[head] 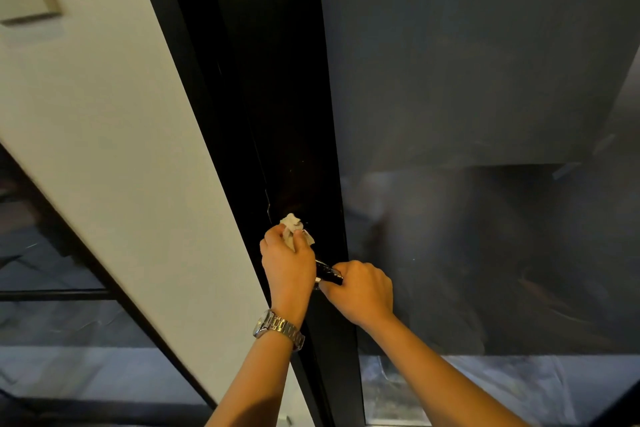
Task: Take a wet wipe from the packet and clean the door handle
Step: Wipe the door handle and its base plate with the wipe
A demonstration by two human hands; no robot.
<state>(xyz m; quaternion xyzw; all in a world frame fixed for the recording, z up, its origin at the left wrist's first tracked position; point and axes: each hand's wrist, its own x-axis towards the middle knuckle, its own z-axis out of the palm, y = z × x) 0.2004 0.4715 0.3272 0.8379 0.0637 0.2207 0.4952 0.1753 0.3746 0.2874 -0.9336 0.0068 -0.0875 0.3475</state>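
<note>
Wiping at the door: our left hand [289, 263] pinches the wipe [292, 229], our right hand [360, 291] grips the handle [329, 274].
The handle is a short, glossy black lever on the dark door stile [294, 114], and it shows only in the gap between our hands. Its long axis runs from under the left hand down and right into the right fist, which is curled round the outer end. The wipe is white and crumpled and sticks out above the left thumb and fingers, so it sits up and left of the lever, near its root; we can't tell if it touches the stile. The left hand is nearer, so we'd expect the next stroke to go down and right along that axis, with the right hand clearing the end. Too little of the lever shows to judge dirt. The packet is not in view.
</note>
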